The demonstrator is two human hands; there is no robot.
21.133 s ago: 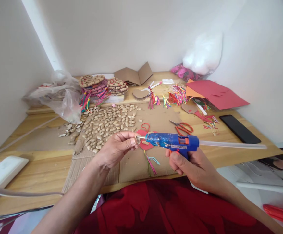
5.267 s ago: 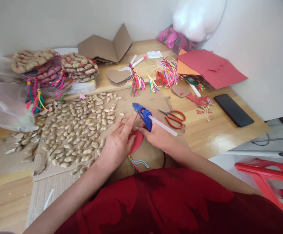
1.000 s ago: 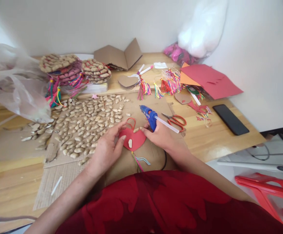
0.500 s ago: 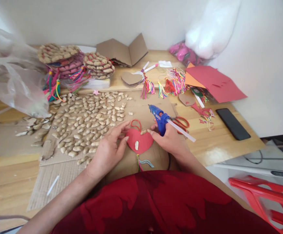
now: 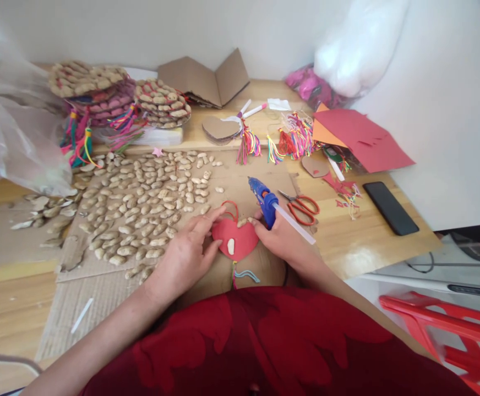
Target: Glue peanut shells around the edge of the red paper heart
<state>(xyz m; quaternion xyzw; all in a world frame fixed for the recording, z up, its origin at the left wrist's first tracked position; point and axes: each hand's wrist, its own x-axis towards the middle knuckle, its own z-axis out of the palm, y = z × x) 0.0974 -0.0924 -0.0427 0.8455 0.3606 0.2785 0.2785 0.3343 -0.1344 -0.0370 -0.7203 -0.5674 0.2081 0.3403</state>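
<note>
A red paper heart lies before me with one pale peanut on its middle and more peanut pieces along its top right edge. My left hand pinches the heart's left edge, thumb on its face. In my right hand is a blue glue gun, a clear glue stick jutting from its back. That hand's thumb tip also touches the peanuts at the heart's edge. A red cord loop stands at the top, and a tassel hangs below.
Many loose peanuts cover the cardboard on the left. Finished peanut crafts are stacked behind them. Orange-handled scissors lie right of the glue gun, with a phone, red paper and tassels farther out.
The view has shifted slightly. The glue gun has tilted and moved a little left and down, showing more of the scissors. Both hands stay at the heart.
</note>
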